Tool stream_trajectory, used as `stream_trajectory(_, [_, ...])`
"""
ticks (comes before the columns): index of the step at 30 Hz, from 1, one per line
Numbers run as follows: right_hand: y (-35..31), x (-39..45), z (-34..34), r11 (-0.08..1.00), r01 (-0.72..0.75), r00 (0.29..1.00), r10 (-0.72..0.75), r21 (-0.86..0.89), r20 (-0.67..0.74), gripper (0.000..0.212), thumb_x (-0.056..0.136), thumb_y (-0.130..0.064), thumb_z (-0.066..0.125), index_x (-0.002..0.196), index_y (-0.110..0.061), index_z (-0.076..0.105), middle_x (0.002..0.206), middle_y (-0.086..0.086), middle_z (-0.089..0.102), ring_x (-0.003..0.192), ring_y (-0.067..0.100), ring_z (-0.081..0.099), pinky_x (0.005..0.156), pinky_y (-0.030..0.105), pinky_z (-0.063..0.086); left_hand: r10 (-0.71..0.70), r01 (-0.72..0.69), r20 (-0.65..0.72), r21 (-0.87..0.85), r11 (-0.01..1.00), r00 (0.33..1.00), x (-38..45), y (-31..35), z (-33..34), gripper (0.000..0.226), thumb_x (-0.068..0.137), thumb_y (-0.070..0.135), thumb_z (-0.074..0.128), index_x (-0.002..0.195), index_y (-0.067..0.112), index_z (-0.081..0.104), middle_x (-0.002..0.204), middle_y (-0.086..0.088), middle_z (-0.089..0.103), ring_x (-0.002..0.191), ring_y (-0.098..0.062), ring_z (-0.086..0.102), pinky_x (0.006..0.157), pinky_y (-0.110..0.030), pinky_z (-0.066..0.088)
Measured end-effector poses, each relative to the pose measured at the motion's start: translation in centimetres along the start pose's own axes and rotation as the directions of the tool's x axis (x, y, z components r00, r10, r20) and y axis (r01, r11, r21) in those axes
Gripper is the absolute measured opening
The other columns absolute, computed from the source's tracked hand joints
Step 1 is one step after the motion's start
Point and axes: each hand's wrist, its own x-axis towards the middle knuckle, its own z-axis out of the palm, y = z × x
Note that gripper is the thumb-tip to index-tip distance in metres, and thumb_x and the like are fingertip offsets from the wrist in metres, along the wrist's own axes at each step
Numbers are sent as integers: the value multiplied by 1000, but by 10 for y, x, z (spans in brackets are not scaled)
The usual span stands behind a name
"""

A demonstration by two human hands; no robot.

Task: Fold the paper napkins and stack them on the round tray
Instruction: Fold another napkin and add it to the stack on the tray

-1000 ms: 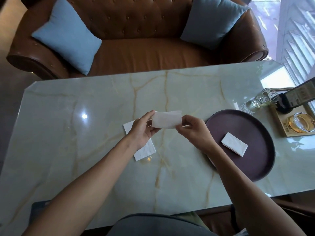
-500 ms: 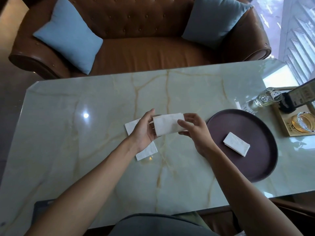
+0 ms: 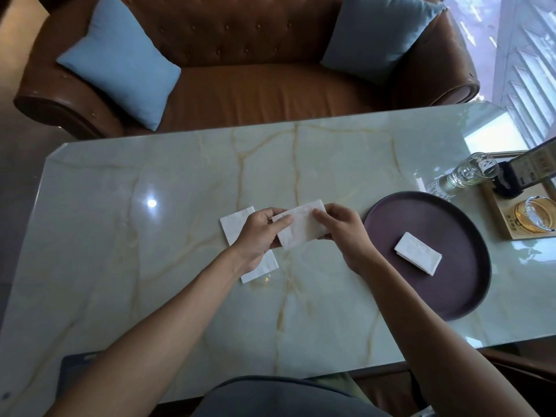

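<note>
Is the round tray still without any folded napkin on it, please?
No, one folded napkin already lies on the round tray, while both hands hold another napkin above the table.

Brown leather sofa [image 3: 255,85], two blue cushions [image 3: 120,58]; glass bottle [image 3: 469,174] on marble table [image 3: 120,236].
</note>
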Motion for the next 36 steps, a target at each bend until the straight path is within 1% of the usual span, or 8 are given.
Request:
stream_trajectory(4, [-1, 2, -5, 990, 69, 997, -71, -125, -11, 29, 103, -29, 61, 97, -2, 70, 80, 0, 66, 71, 11, 60, 67, 29, 52, -20, 18, 61, 23, 1000, 998, -6, 2, -1, 12, 97, 19, 66, 100, 8, 70, 93, -11, 73, 86, -24, 71, 76, -34, 61])
stream_trajectory(7, [-3, 2, -8, 957, 130, 991, -120, -258, 54, 29, 103, -32, 59, 91, -7, 71, 78, -2, 65, 68, 9, 56, 62, 23, 45, -63, 55, 196, 42, 998, 979, -10, 9, -5, 21, 92, 17, 72, 109, 6, 71, 100, -15, 74, 93, -25, 72, 77, -35, 61])
stream_trajectory(11, [-5, 0, -6, 944, 154, 987, -131, -292, 95, 26, 103, -29, 60, 89, -12, 72, 77, -2, 67, 65, 5, 57, 61, 19, 46, -100, 26, 287, 251, 968, 953, -11, 9, 0, 28, 91, 18, 74, 114, 2, 71, 103, -17, 76, 90, -19, 73, 73, -30, 61])
stream_trajectory(17, [8, -9, 1, 997, -32, 999, 35, 69, -42, 34, 102, -36, 61, 106, -3, 66, 75, 2, 63, 62, 15, 59, 64, 34, 56, 12, -26, 116, 121, 992, 993, -2, -4, 7, 28, 100, 23, 63, 112, -2, 71, 110, -24, 74, 91, -24, 73, 75, -33, 61])
stream_trajectory(21, [16, -19, 4, 998, -58, 997, 57, 23, 52, 33, 103, -31, 61, 102, 1, 64, 76, 4, 65, 62, 17, 59, 66, 34, 55, 58, -57, -20, 38, 998, 998, 4, -11, 10, 26, 102, 28, 59, 105, 6, 73, 108, -16, 76, 99, -23, 72, 84, -33, 58])
stream_trajectory(29, [14, -17, 3, 997, -71, 993, 74, -36, 91, 32, 100, -34, 66, 114, -6, 66, 101, 5, 73, 84, 16, 71, 79, 38, 61, -32, 35, 51, -56, 998, 998, 2, -6, 16, 26, 99, 36, 61, 107, 14, 73, 83, 3, 70, 83, -11, 62, 79, -26, 50])
stream_trajectory(31, [13, -16, 1, 997, -76, 992, 78, -26, 101, 24, 99, -26, 67, 106, -3, 67, 95, 5, 73, 83, 17, 70, 79, 37, 59, -48, 52, 65, -59, 997, 997, 2, -7, 16, 25, 99, 36, 61, 106, 15, 73, 88, -1, 69, 86, -12, 62, 78, -26, 49])
stream_trajectory(36, [9, -15, -6, 996, -83, 990, 79, 28, 119, 11, 94, -13, 73, 94, -5, 65, 81, 5, 72, 66, 17, 65, 73, 33, 57, 19, -20, 17, 55, 998, 1000, 1, -9, 13, 28, 101, 32, 59, 97, 9, 75, 69, 5, 68, 69, -7, 64, 70, -23, 52])
